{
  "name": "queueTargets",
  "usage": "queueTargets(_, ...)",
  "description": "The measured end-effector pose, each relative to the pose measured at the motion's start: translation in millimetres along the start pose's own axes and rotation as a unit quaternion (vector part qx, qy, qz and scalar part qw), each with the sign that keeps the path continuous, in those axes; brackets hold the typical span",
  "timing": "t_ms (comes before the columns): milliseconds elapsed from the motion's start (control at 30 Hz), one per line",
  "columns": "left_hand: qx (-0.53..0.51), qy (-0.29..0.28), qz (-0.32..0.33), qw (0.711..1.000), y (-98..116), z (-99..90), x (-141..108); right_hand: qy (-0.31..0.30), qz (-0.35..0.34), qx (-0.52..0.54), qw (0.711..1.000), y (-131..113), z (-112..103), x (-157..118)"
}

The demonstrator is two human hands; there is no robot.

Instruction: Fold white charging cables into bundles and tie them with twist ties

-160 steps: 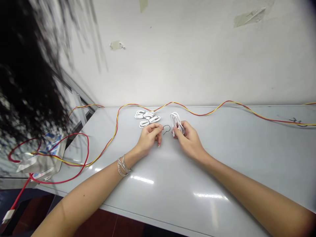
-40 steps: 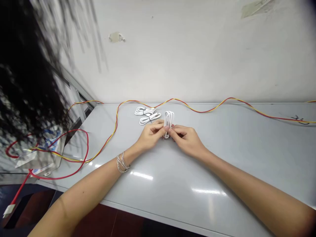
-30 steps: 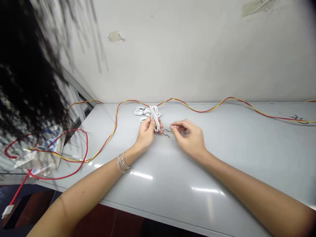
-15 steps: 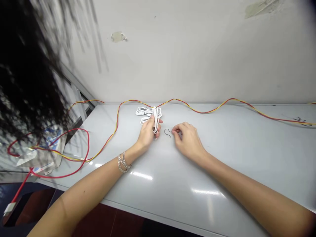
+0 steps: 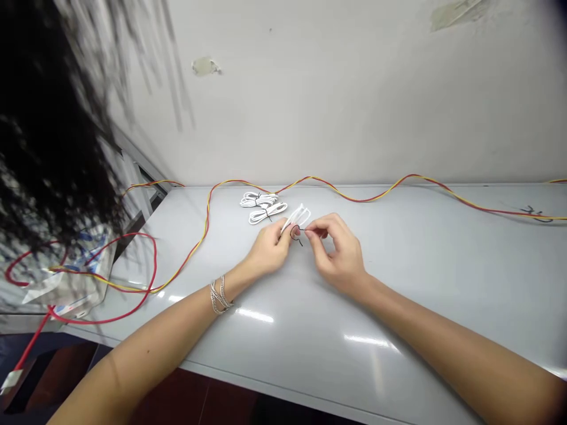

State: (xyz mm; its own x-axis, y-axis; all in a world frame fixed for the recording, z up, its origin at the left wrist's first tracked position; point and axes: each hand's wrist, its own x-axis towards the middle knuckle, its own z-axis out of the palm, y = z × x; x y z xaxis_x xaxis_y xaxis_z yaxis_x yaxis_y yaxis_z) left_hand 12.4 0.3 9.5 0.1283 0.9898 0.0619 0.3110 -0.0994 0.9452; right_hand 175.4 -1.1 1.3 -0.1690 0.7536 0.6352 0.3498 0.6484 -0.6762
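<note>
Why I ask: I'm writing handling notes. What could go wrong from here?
The white coiled cable fans open above the left hand, so loops might slip out of its grip. The right hand pinches the thin black wire tie near one end, so it could drop or catch. Two tied white cable bundles lie close beyond the left hand and might get nudged.

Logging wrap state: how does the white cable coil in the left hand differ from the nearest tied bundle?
- Support: held coil is gripped in the left hand; tied bundle lies on the table.
- Tie: tied bundle has a dark cinch round its middle; held coil shows none closed round it.
- Pose: held coil's loops stick up, fanned; tied bundle's lie flat.
Shared: white cable, looped.
</note>
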Motion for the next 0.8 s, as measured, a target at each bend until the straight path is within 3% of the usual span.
queueTargets(133, 0.212, -0.034, 0.054, 0.975, 11.7, 2.0, -10.6, 0.011, 0.006, -0.001, 1.0, 0.2, -0.3, 0.7)
queueTargets(300, 0.299, -0.041, 0.063, 0.951, 13.1, -1.2, -10.4, 0.026, 0.096, 0.045, 0.994, 2.2, 0.2, 4.9)
queueTargets(500, 0.264, -0.05, 0.091, 0.959, 11.2, -6.4, -8.7, 0.047, 0.319, 0.235, 0.917, 8.2, 0.9, 13.0)
queueTargets(633, 0.219, -0.111, 0.132, 0.96, 11.9, -10.3, -12.1, 0.0, 0.345, 0.269, 0.899, 8.2, 0.0, 15.9)
queueTargets(800, 0.185, -0.174, 0.128, 0.959, 14.2, -12.9, -12.9, -0.091, 0.366, 0.343, 0.861, 8.9, -6.7, 19.6)
